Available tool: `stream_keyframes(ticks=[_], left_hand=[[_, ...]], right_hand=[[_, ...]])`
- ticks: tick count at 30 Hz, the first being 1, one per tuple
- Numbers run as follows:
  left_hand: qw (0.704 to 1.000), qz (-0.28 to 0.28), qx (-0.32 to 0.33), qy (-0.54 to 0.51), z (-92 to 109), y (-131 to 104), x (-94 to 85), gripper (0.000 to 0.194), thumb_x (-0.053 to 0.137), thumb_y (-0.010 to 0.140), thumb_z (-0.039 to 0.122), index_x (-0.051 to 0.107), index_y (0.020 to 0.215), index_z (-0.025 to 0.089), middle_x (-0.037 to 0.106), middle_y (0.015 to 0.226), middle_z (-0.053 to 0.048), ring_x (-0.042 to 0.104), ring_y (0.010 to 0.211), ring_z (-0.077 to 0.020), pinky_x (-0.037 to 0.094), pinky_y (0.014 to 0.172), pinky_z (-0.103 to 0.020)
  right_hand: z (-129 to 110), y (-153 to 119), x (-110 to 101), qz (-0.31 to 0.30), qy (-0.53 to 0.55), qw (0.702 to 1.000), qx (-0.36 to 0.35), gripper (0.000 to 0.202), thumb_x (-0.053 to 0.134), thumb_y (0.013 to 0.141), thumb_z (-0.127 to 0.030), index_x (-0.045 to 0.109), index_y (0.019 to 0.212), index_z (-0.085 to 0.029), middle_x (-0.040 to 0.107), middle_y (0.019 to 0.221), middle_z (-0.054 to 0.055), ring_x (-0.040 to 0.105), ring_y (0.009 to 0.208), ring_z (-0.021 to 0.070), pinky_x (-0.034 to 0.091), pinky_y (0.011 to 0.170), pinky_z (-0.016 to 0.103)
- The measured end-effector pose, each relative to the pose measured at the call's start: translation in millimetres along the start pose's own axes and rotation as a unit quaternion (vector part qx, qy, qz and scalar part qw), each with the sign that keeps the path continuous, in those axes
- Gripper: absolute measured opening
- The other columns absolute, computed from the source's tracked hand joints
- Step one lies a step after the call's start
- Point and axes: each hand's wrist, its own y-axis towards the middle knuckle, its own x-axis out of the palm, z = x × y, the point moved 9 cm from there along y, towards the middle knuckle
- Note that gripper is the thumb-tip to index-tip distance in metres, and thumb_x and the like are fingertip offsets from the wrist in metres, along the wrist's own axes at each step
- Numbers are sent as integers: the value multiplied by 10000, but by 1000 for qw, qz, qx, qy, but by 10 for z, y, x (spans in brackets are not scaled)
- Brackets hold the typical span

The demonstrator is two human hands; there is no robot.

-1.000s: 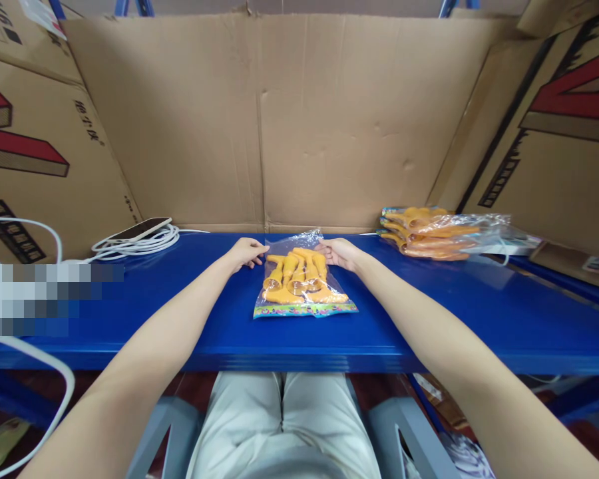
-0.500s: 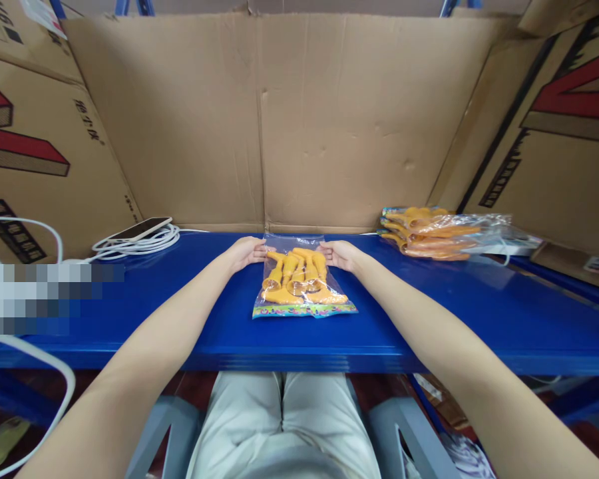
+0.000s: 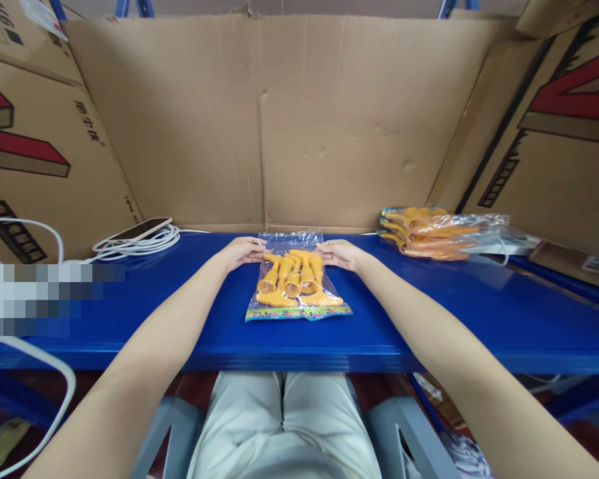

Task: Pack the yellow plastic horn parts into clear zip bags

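A clear plastic bag (image 3: 298,309) lies on the blue tabletop in front of me, its colourful printed strip along the near edge. Inside it are several orange-yellow plastic pieces (image 3: 293,283) with flared, hollow ends; I cannot tell exactly what they are. My left hand (image 3: 244,253) has its fingers closed on the bag's upper left edge. On the opposite side, my right hand (image 3: 340,255) pinches the upper right edge. The thumbs and fingertips are partly hidden or too small to make out well.
More bags of orange pieces (image 3: 424,233) are stacked at the back right. A phone-like device (image 3: 142,229) rests on a coiled white cable (image 3: 154,245) at the back left. Cardboard panels (image 3: 349,120) wall in the blue table (image 3: 190,339) behind and at both sides.
The bag has shifted slightly to the left and toward me, with its lower left corner nearer the table's front. My left hand has moved a little left; both hands stay at its edges.
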Motion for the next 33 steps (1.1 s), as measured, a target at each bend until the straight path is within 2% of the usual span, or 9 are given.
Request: stream_keyframes(ticks=[4,7,10,12,17,24,28,33], left_hand=[[999,-31,18,2,-9,12,-7,95,700,744,77,657,819,115,723,695,-81,695,610,-153,572,724,-289],[999,-43,24,7,-10,29,-17,161,756,685,86,677,821,117,723,688,-68,700,630,-162,578,760,-311],[998,-62,29,10,4,36,-2,250,794,635,99,696,863,127,732,712,-63,708,669,-174,575,806,-339],[997,-69,34,10,21,34,6,275,807,615,111,708,870,134,735,718,-60,712,698,-183,570,831,-354],[997,-61,51,22,74,18,17,267,829,573,127,727,820,137,738,725,-63,715,739,-195,561,855,-363],[990,-48,114,73,196,-4,71,155,811,541,101,725,668,126,721,664,-50,703,702,-181,564,836,-364],[980,-43,153,118,249,20,79,88,721,578,50,705,594,136,698,605,-24,678,639,-145,571,800,-349],[965,-31,192,173,285,64,73,207,560,579,-22,658,508,146,679,570,-3,659,616,-126,564,742,-302]], right_hand=[[4,-1,-27,-32,-27,999,4,158,549,849,-18,559,739,-131,661,649,34,637,566,92,544,605,199],[-11,27,-68,-41,-35,999,1,120,588,823,-19,589,815,-139,686,684,33,656,598,97,561,639,213],[-5,62,-76,-62,-42,997,3,186,618,803,-38,630,953,-147,711,739,40,674,637,106,576,697,240],[3,83,-80,-70,-42,997,2,212,623,791,-40,644,975,-144,718,755,49,674,637,109,579,707,251],[6,119,-130,-38,-28,999,-16,184,575,744,19,625,817,-142,683,633,34,642,546,109,558,595,226],[6,120,-66,-60,-18,998,-19,210,503,703,40,511,658,-165,590,520,-8,584,479,92,513,528,200],[-5,95,-47,-44,-34,998,-15,219,467,675,44,483,639,-172,551,496,-20,559,465,89,495,523,199],[-36,52,-32,-16,-44,999,-20,222,422,639,44,479,603,-167,522,478,-16,535,455,92,481,520,209]])
